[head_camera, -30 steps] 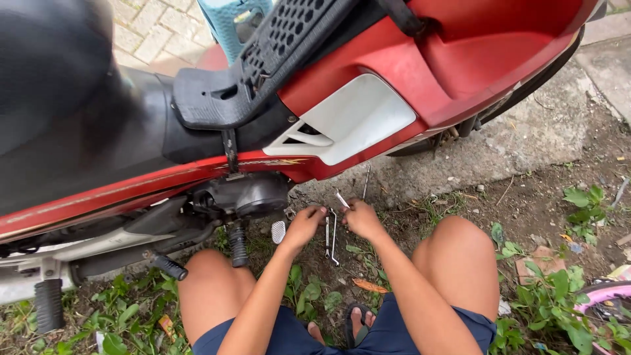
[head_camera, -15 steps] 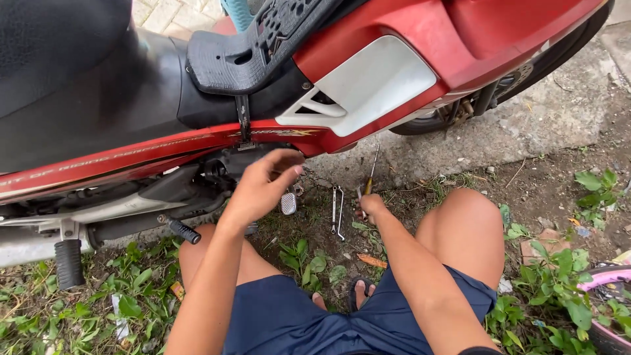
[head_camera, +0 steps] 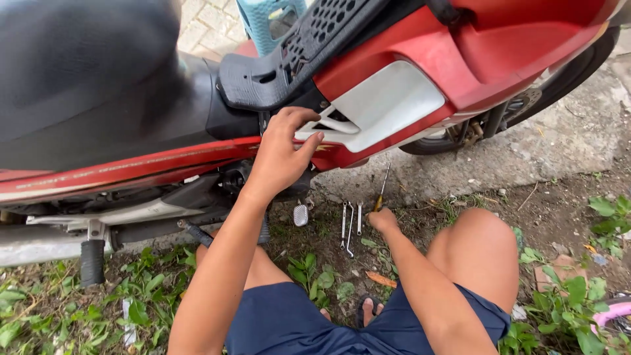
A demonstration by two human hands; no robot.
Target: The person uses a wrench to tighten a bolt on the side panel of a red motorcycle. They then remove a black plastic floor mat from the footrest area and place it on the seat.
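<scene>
I squat beside a red motorcycle [head_camera: 394,59] with a black seat [head_camera: 85,72]. My left hand [head_camera: 284,152] is raised against the red and white side panel [head_camera: 384,105], its fingers bent at the panel's edge, holding nothing I can see. My right hand [head_camera: 382,218] is down on the ground, closed around the handle end of a screwdriver [head_camera: 381,189] that points up toward the bike. Beside it lie thin metal wrenches [head_camera: 348,227] and a small pale part [head_camera: 301,215].
A black footpeg [head_camera: 93,261] and silver exhaust [head_camera: 39,244] stick out at lower left. The rear wheel [head_camera: 526,105] rests on a concrete strip [head_camera: 559,141]. Weeds and bare soil surround my knees. A pink object [head_camera: 614,314] sits at the right edge.
My left hand has risen from the ground near the tools up to the side panel. My right hand stayed low by the tools. The view has moved closer to the bike.
</scene>
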